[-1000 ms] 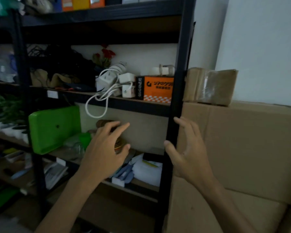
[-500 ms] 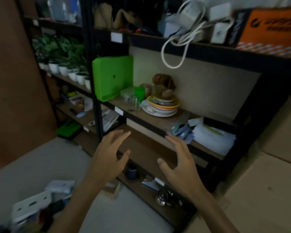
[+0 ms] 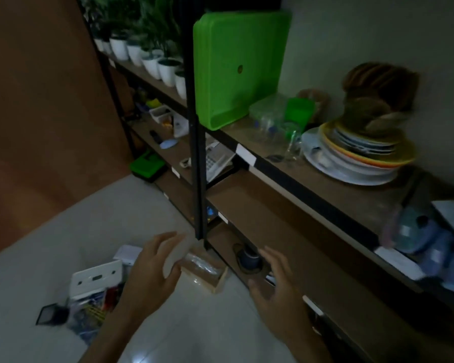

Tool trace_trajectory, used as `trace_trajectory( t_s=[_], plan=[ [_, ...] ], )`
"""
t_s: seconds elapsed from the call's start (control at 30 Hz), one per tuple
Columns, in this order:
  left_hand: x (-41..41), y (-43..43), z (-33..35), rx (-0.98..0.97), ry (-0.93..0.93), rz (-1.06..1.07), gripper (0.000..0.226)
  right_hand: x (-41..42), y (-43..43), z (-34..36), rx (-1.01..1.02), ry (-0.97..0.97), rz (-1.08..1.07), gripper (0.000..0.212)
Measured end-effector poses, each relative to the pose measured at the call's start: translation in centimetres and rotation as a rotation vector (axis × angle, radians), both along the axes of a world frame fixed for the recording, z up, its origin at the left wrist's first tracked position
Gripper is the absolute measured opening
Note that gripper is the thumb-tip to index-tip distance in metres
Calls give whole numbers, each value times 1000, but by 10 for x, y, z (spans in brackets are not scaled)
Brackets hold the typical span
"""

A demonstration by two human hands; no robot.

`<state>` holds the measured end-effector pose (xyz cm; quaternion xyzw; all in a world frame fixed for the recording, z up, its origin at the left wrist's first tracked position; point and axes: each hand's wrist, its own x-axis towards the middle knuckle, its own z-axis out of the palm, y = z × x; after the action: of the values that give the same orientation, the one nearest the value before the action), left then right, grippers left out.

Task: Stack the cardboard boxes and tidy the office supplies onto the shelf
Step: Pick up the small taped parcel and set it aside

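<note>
- Office supplies lie in a loose heap on the floor at the lower left, well clear of the shelf's front edge. A white plastic plate sits on top and a small black piece at the heap's left edge. The rest is too blurred to name.
- I judge the heap light but fiddly. Small loose bits would slide apart, so it is better scooped from underneath or taken piece by piece.
- Left hand hovers between the heap and the box, its fingers spread and released, holding nothing.
- Small cardboard box stands on the floor at the foot of the black post, just beside the front edge of the bottom shelf. Something clear and shiny, film or tape, lies across its top.
- It looks light, with thin walls that would buckle under a hard squeeze, and the shiny top is probably slippery. The two short cardboard sides seem the safest hold, one hand on each.
- Right hand hangs to the box's right, over the bottom shelf's front edge, with its fingers also loose and empty.
- Shelf has bare board in its middle tier to take things.
</note>
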<state>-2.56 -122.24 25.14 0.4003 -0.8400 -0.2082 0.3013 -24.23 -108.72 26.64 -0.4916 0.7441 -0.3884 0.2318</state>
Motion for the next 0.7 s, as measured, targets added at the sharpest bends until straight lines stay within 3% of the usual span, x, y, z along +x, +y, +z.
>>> trace_trajectory(
  t_s=[0.3, 0.43, 0.7],
  plan=[
    [19, -110, -191, 185, -79, 111, 49, 11, -126, -194, 207, 19, 43, 67],
    [23, -152, -285, 253, -109, 129, 47, 14, -162, -293, 331, -10, 13, 55],
    [21, -231, -505, 286, -234, 59, 53, 13, -225, -509, 502, -25, 19, 52]
  ],
)
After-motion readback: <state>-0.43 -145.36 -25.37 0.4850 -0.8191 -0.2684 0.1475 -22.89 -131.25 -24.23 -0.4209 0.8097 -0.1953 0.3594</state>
